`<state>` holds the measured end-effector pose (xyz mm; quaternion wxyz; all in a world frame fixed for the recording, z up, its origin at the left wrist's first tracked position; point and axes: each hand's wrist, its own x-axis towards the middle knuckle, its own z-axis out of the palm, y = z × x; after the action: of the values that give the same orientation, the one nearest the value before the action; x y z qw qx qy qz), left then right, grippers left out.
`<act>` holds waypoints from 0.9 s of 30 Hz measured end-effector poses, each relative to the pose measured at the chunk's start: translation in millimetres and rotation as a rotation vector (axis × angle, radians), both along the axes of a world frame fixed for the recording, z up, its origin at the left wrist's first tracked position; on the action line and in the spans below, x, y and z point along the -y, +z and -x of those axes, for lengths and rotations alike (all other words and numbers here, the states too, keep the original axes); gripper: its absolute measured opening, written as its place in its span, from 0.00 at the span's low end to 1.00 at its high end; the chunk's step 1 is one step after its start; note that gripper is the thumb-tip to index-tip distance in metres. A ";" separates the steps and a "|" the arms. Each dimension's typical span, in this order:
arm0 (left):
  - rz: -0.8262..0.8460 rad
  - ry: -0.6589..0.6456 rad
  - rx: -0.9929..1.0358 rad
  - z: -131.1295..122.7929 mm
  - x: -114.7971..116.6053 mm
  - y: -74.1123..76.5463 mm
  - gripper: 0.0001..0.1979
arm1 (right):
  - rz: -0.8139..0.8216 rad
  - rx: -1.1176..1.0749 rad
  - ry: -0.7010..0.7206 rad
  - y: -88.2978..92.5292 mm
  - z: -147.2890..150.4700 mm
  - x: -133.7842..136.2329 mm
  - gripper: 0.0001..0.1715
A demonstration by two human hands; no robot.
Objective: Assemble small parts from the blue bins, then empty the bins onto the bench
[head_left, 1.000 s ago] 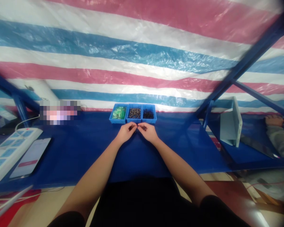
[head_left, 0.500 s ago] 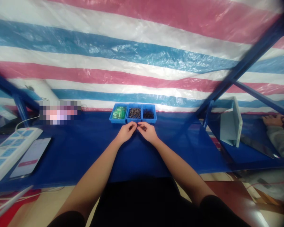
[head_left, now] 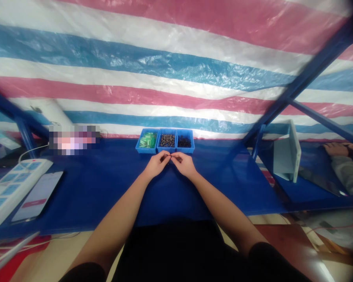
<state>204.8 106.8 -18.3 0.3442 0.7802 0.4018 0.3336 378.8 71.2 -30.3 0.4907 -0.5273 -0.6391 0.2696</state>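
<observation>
My left hand [head_left: 158, 163] and my right hand [head_left: 183, 163] meet fingertip to fingertip over the blue table [head_left: 176, 199]. Both are closed in a pinch, and whatever lies between the fingers is too small and dark to name. Just beyond them stand three blue bins side by side. The left bin [head_left: 144, 150] holds green pieces [head_left: 148, 140]. In the middle bin [head_left: 166, 149] lie small brass-and-black parts [head_left: 167, 140]. Small black parts [head_left: 184, 141] fill the right bin [head_left: 186, 150] partway.
On the left lie a white power strip [head_left: 13, 188] and a phone [head_left: 38, 196]. A tablet-like panel [head_left: 294, 152] stands on the right, with another person's hands [head_left: 337, 149] past it. Blue frame bars [head_left: 282, 102] rise before a striped sheet [head_left: 164, 70].
My hands stay almost in place, with only slight finger movement at the fingertips. At the far right, the other person's hand has shifted slightly left.
</observation>
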 end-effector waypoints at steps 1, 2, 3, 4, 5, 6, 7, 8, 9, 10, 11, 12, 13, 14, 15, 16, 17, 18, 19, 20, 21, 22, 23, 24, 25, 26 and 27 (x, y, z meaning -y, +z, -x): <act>-0.009 -0.002 -0.001 0.0 -0.1 -0.2 0.15 | 0.001 0.004 0.002 -0.6 0.0 -0.2 0.11; -0.019 -0.004 -0.006 0.1 -0.2 -0.3 0.15 | 0.004 0.007 0.005 -1.3 0.1 -0.4 0.11; -0.027 -0.004 -0.014 0.1 -0.2 -0.2 0.15 | 0.006 0.008 0.008 -2.0 0.2 -0.6 0.12; -0.031 -0.006 -0.025 0.2 -0.2 0.1 0.16 | 0.008 0.010 0.010 -2.5 0.3 -0.9 0.12; -0.033 -0.006 -0.034 0.2 -0.2 0.5 0.16 | 0.012 0.011 0.013 -3.0 0.5 -1.0 0.12; -0.034 -0.005 -0.042 0.3 -0.2 0.9 0.16 | 0.015 0.013 0.014 -3.3 0.6 -1.2 0.12; -0.036 -0.004 -0.046 0.3 -0.1 1.2 0.16 | 0.016 0.014 0.015 -3.5 0.6 -1.3 0.12; -0.036 -0.001 -0.047 0.3 -0.1 1.3 0.16 | 0.016 0.013 0.015 -3.6 0.6 -1.3 0.12; -0.035 0.006 -0.043 0.2 -0.1 1.3 0.16 | 0.015 0.011 0.014 -3.6 0.4 -1.4 0.12; -0.030 0.013 -0.037 0.1 -0.1 1.0 0.15 | 0.013 0.007 0.012 -3.5 0.1 -1.4 0.12; -0.022 0.020 -0.028 0.0 -0.2 0.4 0.14 | 0.009 0.002 0.009 -3.4 -0.3 -1.3 0.12; -0.013 0.022 -0.015 -0.1 -0.2 -0.3 0.14 | 0.006 -0.002 0.008 -3.3 -0.6 -1.3 0.12; -0.006 0.023 -0.002 -0.1 -0.3 -1.0 0.14 | 0.003 -0.004 0.006 -3.1 -0.9 -1.2 0.12; -0.003 0.019 0.010 -0.2 -0.3 -1.7 0.14 | 0.001 -0.006 0.003 -2.9 -1.1 -1.1 0.12; -0.003 0.013 0.021 -0.2 -0.4 -2.3 0.14 | 0.001 -0.008 0.002 -2.6 -1.2 -1.0 0.12; -0.004 0.005 0.028 -0.2 -0.4 -2.5 0.13 | 0.003 -0.009 0.001 -2.2 -1.1 -0.8 0.12; -0.005 -0.001 0.033 -0.1 -0.4 -2.5 0.13 | 0.005 -0.010 0.001 -1.7 -0.9 -0.6 0.12; -0.005 -0.006 0.037 -0.1 -0.4 -2.2 0.13 | 0.006 -0.009 0.003 -1.2 -0.6 -0.4 0.12; -0.005 -0.012 0.036 0.0 -0.3 -1.6 0.13 | 0.006 -0.005 0.006 -0.6 -0.2 -0.2 0.12; -0.007 -0.017 0.032 0.0 -0.1 -0.7 0.13 | 0.004 -0.001 0.009 -0.2 0.0 0.0 0.12; -0.011 -0.020 0.024 0.0 0.2 0.2 0.13 | 0.000 0.003 0.013 0.1 0.2 0.2 0.12; -0.017 -0.021 0.014 0.0 0.4 1.1 0.14 | -0.004 0.003 0.017 0.2 0.3 0.2 0.13; -0.023 -0.021 0.005 0.0 0.6 1.8 0.14 | -0.006 0.000 0.019 0.1 0.3 0.1 0.13; -0.025 -0.018 -0.002 0.0 0.8 2.2 0.15 | -0.005 -0.004 0.020 -0.4 0.2 -0.1 0.13; -0.023 -0.011 -0.003 0.0 0.9 2.3 0.15 | -0.003 -0.007 0.018 -0.9 -0.1 -0.4 0.13; -0.017 -0.003 0.001 -0.1 0.8 2.1 0.14 | -0.001 -0.008 0.013 -1.6 -0.3 -0.7 0.13; -0.008 0.004 0.008 -0.1 0.7 1.6 0.14 | 0.002 -0.008 0.008 -2.3 -0.6 -1.1 0.13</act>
<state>204.9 106.1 -16.7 0.3421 0.7794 0.4008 0.3389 379.4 72.2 -32.5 0.4917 -0.5243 -0.6390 0.2741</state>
